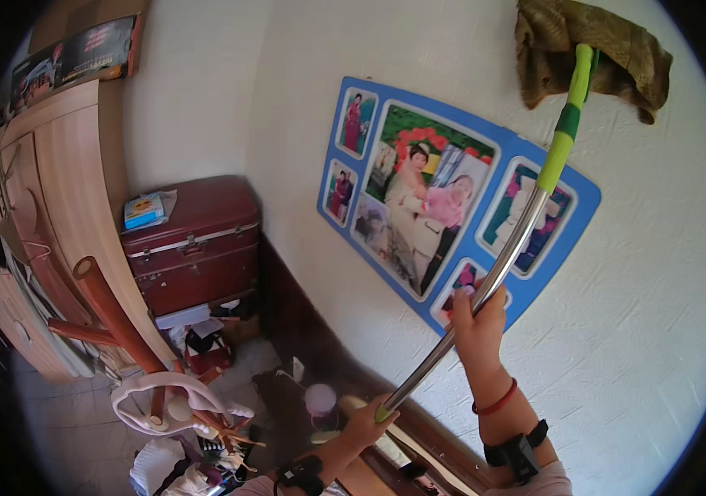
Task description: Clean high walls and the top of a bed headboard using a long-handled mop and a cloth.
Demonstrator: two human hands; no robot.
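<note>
Both my hands grip a long mop pole (508, 254) with a silver metal shaft and a green plastic neck. My left hand (366, 423) closes on its lower end, near a green end cap. Higher up, my right hand (479, 322) wraps around the metal shaft. At the top, a brown cloth (622, 56) is draped over the mop head, against the white textured wall (644, 266). The pole crosses in front of a blue photo frame (408, 99) that hangs tilted in my view and holds several photos. My right hand covers part of its lower edge.
At left stands a wooden wardrobe (73, 161) with boxes (73, 59) on top. Dark red suitcases (194, 248) are stacked in the corner. A wooden coat stand (120, 316) leans in view, with a pink ring-shaped object (123, 406) and clothes (157, 465) near its lower end.
</note>
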